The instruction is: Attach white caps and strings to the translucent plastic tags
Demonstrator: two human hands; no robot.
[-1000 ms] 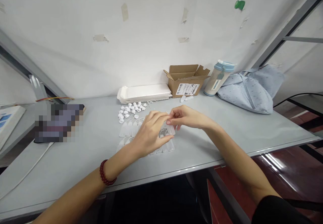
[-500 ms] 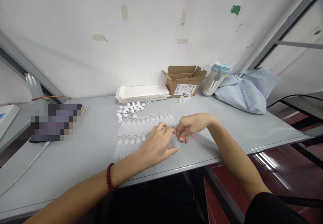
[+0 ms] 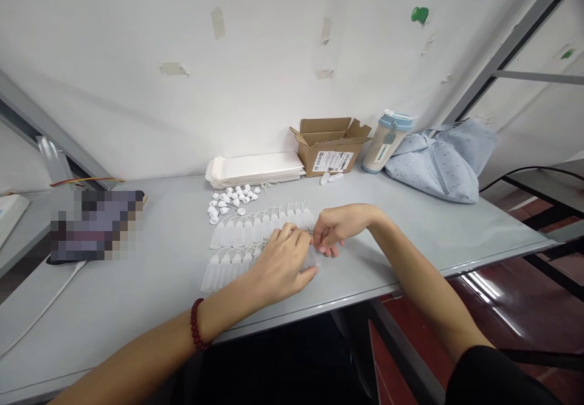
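Note:
Two rows of small translucent plastic bottles (image 3: pixel 255 230) lie on the grey table (image 3: pixel 137 283), joined in strips. My left hand (image 3: pixel 278 265) rests on the right end of the near row (image 3: pixel 223 269), fingers curled on a bottle there. My right hand (image 3: pixel 335 228) meets it from the right, fingertips pinched on the same end of the strip. A pile of small white caps (image 3: pixel 230 200) lies just behind the rows.
A stack of flat white packs (image 3: pixel 255 168), an open cardboard box (image 3: pixel 329 145), a tumbler (image 3: pixel 387 142) and a light blue bag (image 3: pixel 440 159) stand along the wall. A blurred dark object (image 3: pixel 93 222) with a white cable (image 3: pixel 41 314) lies left. The table's front edge is close.
Both hands have come down from above the far row to the right end of the near row. Over the last half second they barely moved.

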